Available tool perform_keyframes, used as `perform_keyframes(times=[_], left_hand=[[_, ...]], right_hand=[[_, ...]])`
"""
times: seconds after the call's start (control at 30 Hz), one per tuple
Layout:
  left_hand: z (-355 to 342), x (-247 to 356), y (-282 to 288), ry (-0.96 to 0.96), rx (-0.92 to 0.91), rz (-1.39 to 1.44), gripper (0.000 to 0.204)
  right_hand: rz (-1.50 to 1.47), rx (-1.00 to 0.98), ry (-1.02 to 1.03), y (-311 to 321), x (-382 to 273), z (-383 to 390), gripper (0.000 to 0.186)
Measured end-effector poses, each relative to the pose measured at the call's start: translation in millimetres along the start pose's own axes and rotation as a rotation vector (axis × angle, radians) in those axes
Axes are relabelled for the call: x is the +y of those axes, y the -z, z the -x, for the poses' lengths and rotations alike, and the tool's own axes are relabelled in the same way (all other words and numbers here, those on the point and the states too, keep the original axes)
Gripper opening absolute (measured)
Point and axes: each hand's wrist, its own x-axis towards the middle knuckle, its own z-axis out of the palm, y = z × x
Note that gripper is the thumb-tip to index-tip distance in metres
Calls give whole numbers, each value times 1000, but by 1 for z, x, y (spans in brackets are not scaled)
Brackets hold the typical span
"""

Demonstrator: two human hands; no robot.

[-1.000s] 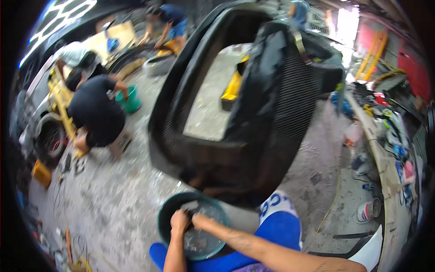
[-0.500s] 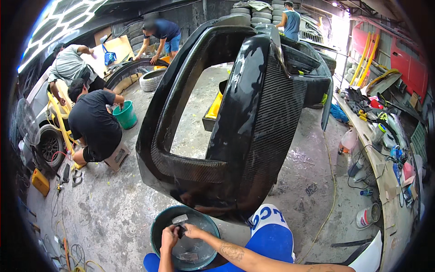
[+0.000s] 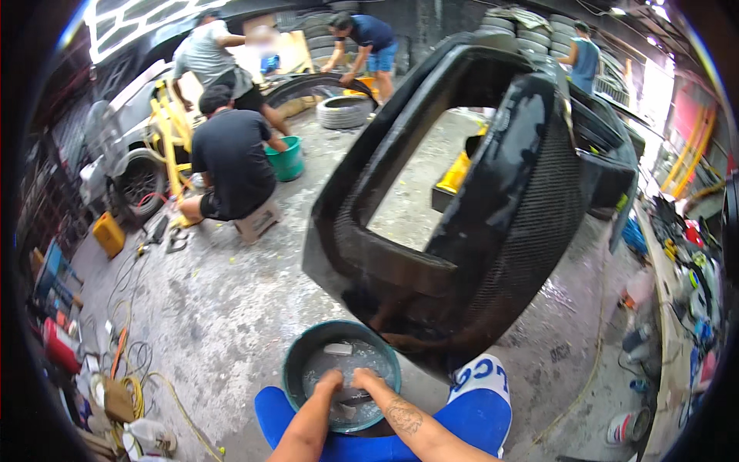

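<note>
Between my knees stands a round dark green basin (image 3: 289, 385) with cloudy water in it. My left hand (image 3: 331, 379) and my right hand (image 3: 365, 377) reach down into it side by side, a small gap between them. Their fingers point down and are hidden, so whether they grip anything does not show. A light rectangular piece (image 3: 337, 349) lies in the basin beyond my hands. Near my right wrist, a narrow dark strip (image 3: 356, 400) shows in the water. Right beyond the basin rises a large black carbon-fibre car body part (image 3: 493, 231), wet in patches.
At the left a person (image 3: 231, 162) sits on a low stool with a hand in a green bucket (image 3: 286, 159). Other people work at the back near a tyre (image 3: 344, 112). Cables and a yellow jerrycan (image 3: 108, 235) lie left; a cluttered bench (image 3: 668, 331) runs along the right.
My hands have gone lower into the basin and moved apart; the small dark piece they held between them no longer shows there. The view has swung left, shifting the scene rightward.
</note>
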Motion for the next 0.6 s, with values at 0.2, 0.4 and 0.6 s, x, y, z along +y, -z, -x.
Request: perform_keyframes(times=[0.2,0.4,0.6], left_hand=[[18,4,28,-81,141,301,31],[105,30,100,-68,520,908,24],[152,37,111,56,533,1647,27]], right_hand=[[-214,121,-144,-11,7,-29,46],[-752,280,198,-9,9,-35,21],[-1180,-44,145,32,-2,2,33]])
